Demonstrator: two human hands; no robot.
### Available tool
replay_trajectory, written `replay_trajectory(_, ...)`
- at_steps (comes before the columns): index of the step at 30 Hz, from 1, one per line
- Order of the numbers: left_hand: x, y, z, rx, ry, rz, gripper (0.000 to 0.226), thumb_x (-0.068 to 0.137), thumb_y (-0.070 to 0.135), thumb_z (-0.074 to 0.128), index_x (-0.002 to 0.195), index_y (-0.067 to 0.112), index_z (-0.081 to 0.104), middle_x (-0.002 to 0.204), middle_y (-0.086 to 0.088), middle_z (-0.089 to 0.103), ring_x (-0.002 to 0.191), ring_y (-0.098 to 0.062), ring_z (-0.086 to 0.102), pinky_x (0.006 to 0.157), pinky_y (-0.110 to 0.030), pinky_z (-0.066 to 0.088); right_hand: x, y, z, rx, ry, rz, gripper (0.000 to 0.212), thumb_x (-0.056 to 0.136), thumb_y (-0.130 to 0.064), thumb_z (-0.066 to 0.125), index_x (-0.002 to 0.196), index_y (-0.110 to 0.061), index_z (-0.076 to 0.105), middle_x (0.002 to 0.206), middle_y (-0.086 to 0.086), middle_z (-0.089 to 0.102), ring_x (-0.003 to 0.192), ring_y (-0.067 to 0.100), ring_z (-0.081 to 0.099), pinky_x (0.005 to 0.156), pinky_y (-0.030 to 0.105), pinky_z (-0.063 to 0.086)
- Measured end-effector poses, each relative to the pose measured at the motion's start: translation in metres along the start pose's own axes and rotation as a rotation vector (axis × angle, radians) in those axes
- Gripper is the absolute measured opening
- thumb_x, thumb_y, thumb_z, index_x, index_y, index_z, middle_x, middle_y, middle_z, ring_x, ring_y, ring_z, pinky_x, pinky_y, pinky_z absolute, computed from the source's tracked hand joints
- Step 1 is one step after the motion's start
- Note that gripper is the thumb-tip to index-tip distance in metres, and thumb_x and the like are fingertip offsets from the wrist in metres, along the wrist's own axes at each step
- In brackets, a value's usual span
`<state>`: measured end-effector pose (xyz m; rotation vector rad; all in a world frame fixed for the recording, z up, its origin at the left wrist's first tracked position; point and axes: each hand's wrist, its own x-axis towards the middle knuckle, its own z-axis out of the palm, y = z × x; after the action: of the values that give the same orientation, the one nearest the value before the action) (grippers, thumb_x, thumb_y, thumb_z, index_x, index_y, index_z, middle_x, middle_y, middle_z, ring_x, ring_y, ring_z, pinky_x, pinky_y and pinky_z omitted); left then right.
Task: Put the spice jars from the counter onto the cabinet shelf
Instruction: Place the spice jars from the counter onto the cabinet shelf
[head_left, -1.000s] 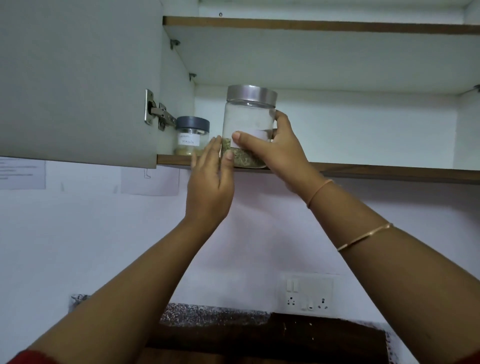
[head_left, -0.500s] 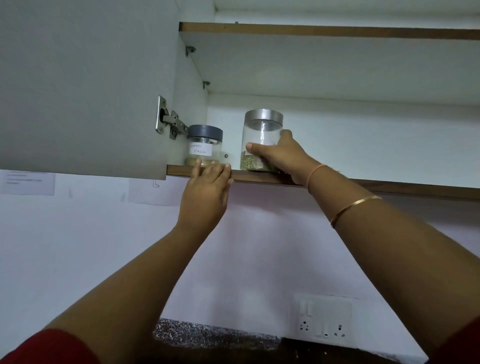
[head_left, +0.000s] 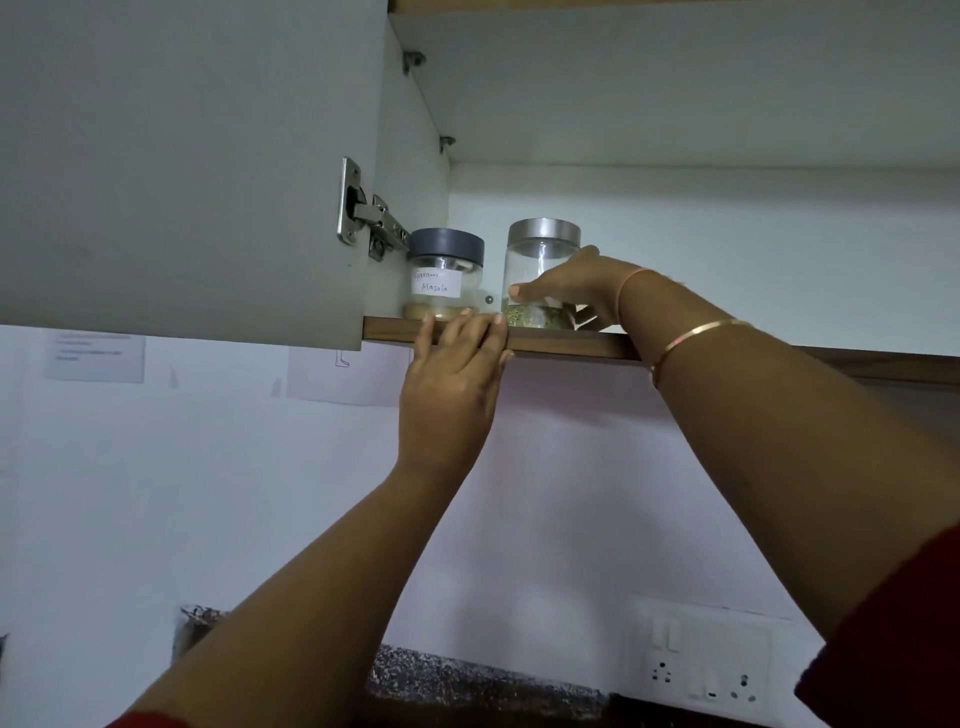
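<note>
A clear spice jar (head_left: 535, 270) with a silver lid and green herbs at its bottom stands on the wooden cabinet shelf (head_left: 571, 345). My right hand (head_left: 576, 291) is wrapped around its lower half. To its left stands a shorter jar (head_left: 444, 275) with a dark grey lid and a label reading Garam Masala. My left hand (head_left: 457, 374) rests with its fingertips on the shelf's front edge, just below the short jar, holding nothing.
The open grey cabinet door (head_left: 182, 171) hangs at the left on a metal hinge (head_left: 366, 218). An upper shelf panel (head_left: 675, 78) roofs the compartment. A wall socket plate (head_left: 701, 670) and a speckled counter backsplash (head_left: 467, 680) lie far below.
The silver-lidded jar went from the shelf's front edge deeper onto the shelf and now stands there. My left hand dropped from beside the jar to the shelf edge.
</note>
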<state>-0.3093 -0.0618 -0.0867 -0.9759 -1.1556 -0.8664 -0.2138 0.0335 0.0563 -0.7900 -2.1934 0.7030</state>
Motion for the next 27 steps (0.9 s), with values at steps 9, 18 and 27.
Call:
replay_trajectory(9, -0.004, -0.006, 0.01, -0.013, 0.098, 0.027, 0.029, 0.095, 0.018, 0.052, 0.117, 0.005, 0.066, 0.113, -0.01, 0.069, 0.11, -0.028, 0.063, 0.11, -0.043, 0.028, 0.015, -0.011, 0.013, -0.226, -0.135, -0.004, 0.057, 0.088, -0.042, 0.062, 0.132, -0.008, 0.048, 0.14, 0.013, 0.045, 0.126, 0.037, 0.049, 0.106, 0.047, 0.041)
replay_trajectory(18, -0.005, -0.007, 0.011, 0.033, 0.095, 0.043, 0.028, 0.096, 0.018, 0.053, 0.117, 0.006, 0.067, 0.114, -0.008, 0.069, 0.112, -0.027, 0.063, 0.108, -0.046, 0.032, 0.007, -0.007, 0.017, -0.495, -0.055, -0.021, 0.081, 0.089, -0.063, 0.04, 0.143, -0.004, 0.036, 0.15, 0.014, 0.035, 0.136, 0.031, 0.037, 0.114, 0.038, 0.028)
replay_trajectory(27, -0.004, 0.001, -0.002, 0.08, -0.019, 0.0, 0.032, 0.095, 0.018, 0.049, 0.12, 0.007, 0.065, 0.119, -0.007, 0.067, 0.117, -0.027, 0.06, 0.108, -0.047, 0.033, -0.043, -0.012, 0.004, -0.494, -0.12, -0.011, 0.025, 0.093, -0.021, 0.054, 0.113, -0.005, 0.058, 0.121, 0.016, 0.055, 0.091, 0.022, 0.048, 0.084, 0.03, 0.042)
